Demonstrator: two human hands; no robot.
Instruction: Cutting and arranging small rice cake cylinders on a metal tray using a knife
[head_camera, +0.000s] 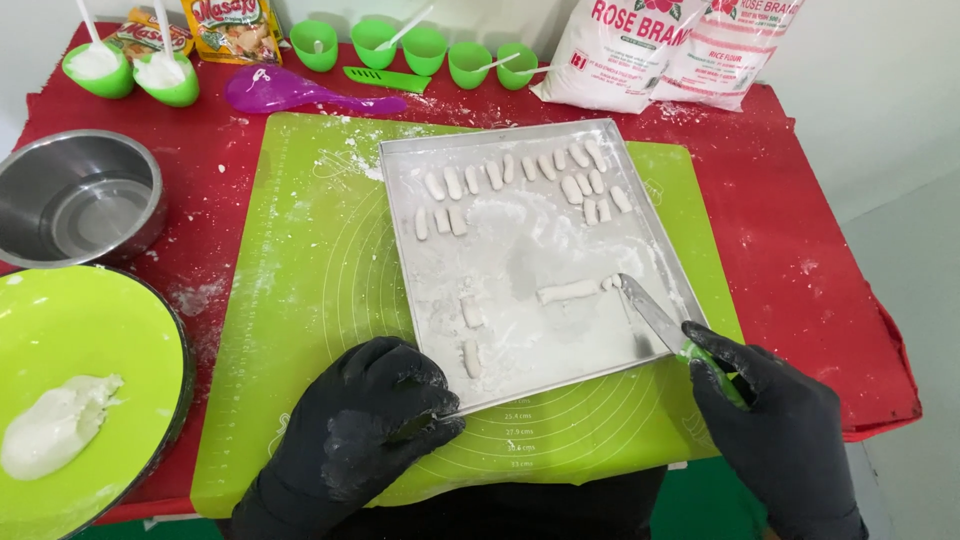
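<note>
**Cutting a dough strip on a floured tray**

The dough strip (570, 291) lies on the floured tray (640, 140), right of the tray's centre. The knife (655, 318), green-handled with a metal blade, slants down to the strip, its tip at the strip's right end beside a small cut piece. The right hand (775, 425), in a black glove, is clenched around the knife handle just off the tray's near right corner. The left hand (365, 425), also gloved in black and dusted with flour, grips the tray's near left edge, fingers curled over the rim. Two rows of cut dough pieces (520, 175) sit along the tray's far side, and two more pieces lie near its front left.

The tray rests on a green mat (300, 300), which covers a red counter (800, 230). Left of the tray stands a steel pot (75, 195); nearer than it, a green bowl (90, 340) holds a lump of white dough (55, 425). Beyond the tray lie a purple scoop (290, 92), a row of small green cups (420, 48), and two white flour bags (670, 45) at the far right.
</note>
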